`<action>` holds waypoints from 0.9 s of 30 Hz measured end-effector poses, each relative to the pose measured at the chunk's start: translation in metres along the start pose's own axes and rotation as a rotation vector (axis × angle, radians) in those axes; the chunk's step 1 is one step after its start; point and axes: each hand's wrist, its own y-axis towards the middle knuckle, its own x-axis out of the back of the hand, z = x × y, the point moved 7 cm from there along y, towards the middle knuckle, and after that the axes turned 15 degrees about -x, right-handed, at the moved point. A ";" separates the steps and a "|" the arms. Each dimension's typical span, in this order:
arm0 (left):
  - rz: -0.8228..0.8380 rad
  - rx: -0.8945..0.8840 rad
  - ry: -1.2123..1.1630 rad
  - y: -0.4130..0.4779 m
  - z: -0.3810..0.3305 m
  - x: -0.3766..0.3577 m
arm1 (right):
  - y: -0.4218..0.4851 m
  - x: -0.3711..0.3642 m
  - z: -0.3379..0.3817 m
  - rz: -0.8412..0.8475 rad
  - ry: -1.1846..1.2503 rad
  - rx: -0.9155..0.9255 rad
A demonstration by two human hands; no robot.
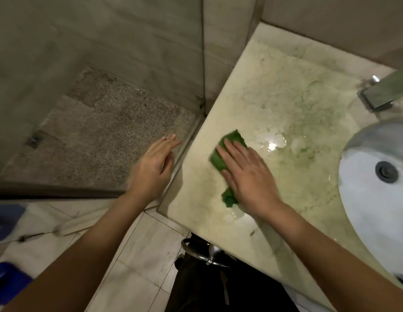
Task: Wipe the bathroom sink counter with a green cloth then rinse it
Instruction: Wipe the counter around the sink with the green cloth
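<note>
A green cloth (227, 149) lies flat on the pale marble counter (286, 86), near its left edge. My right hand (248, 174) presses down on the cloth with fingers spread, covering its middle. Small puddles of water glint on the counter just right of the cloth and below it. My left hand (154, 167) hovers open beside the counter's left edge, above the shower floor, holding nothing. The white sink basin (362, 199) with a dark drain sits at the right.
A metal faucet (380, 95) stands at the back right above the basin. A glass shower panel (202, 64) meets the counter's left corner, with a speckled shower floor behind it. A metal towel ring (202, 253) hangs under the counter front. Blue objects (6, 280) sit on the floor at left.
</note>
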 end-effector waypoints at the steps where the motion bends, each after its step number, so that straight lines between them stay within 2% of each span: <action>1: -0.015 0.013 -0.013 0.000 -0.001 -0.001 | 0.003 -0.002 0.014 -0.017 0.033 -0.008; 4: -0.030 0.040 -0.017 -0.002 -0.009 -0.007 | -0.033 -0.018 0.050 0.015 0.044 0.187; 7: 0.011 0.022 -0.006 0.002 -0.021 -0.014 | -0.068 -0.014 0.015 0.060 -0.013 0.246; 11: 0.053 -0.080 0.092 0.016 -0.042 -0.028 | -0.026 0.005 -0.041 -0.012 0.019 -0.007; 13: 0.091 -0.122 0.117 0.021 -0.054 -0.041 | -0.013 0.008 -0.034 -0.064 0.047 -0.100; 15: 0.138 -0.166 0.133 0.025 -0.065 -0.054 | -0.034 -0.001 -0.015 -0.066 0.032 -0.016; 18: 0.191 -0.224 0.170 0.030 -0.075 -0.066 | -0.091 -0.009 -0.028 0.056 -0.031 0.144; 20: 0.206 -0.219 0.197 0.030 -0.076 -0.070 | -0.093 0.003 -0.064 0.032 -0.007 0.090; 24: 0.216 -0.232 0.240 0.029 -0.076 -0.076 | -0.031 0.022 -0.105 -0.091 0.051 -0.251; 25: 0.218 -0.229 0.235 0.029 -0.076 -0.076 | -0.022 0.020 -0.095 -0.110 0.059 -0.275; 27: 0.229 -0.231 0.229 0.028 -0.077 -0.076 | -0.033 0.007 -0.067 -0.093 0.064 -0.174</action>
